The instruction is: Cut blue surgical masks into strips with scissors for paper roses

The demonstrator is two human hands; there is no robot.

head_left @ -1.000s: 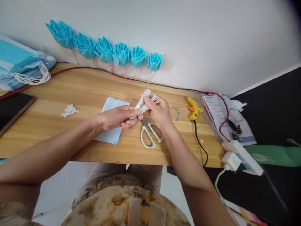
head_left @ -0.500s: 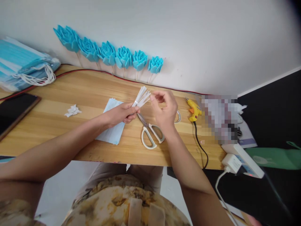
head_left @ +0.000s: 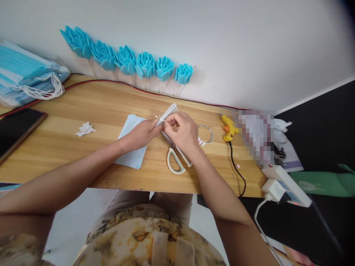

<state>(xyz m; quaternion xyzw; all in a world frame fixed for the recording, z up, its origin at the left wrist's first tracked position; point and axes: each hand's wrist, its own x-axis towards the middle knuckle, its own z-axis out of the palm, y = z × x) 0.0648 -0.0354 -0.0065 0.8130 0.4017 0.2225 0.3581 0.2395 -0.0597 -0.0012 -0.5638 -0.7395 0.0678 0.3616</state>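
A bundle of thin white strips (head_left: 169, 110) is gripped near its lower end by my left hand (head_left: 142, 133), with its top slanting up and right. A narrow white tie (head_left: 161, 119) runs around the bundle. My right hand (head_left: 183, 130) is closed in a pinch at this tie, its fingertips against the bundle's side. White-handled scissors (head_left: 175, 162) lie beneath my hands, partly covered by my right hand. Under my left forearm rests a light blue folded sheet stack (head_left: 131, 155).
Several blue flowers on sticks (head_left: 126, 61) lean on the wall. Mask packs (head_left: 24, 74), a phone (head_left: 20, 127) and paper scraps (head_left: 85, 129) are left. A tape roll (head_left: 212, 135), yellow glue gun (head_left: 229, 127) and power strip (head_left: 299, 195) are right.
My right hand has moved left and down onto the bundle and closed at the tie. The bundle's spread strips now sit closer together. The tape roll is more exposed.
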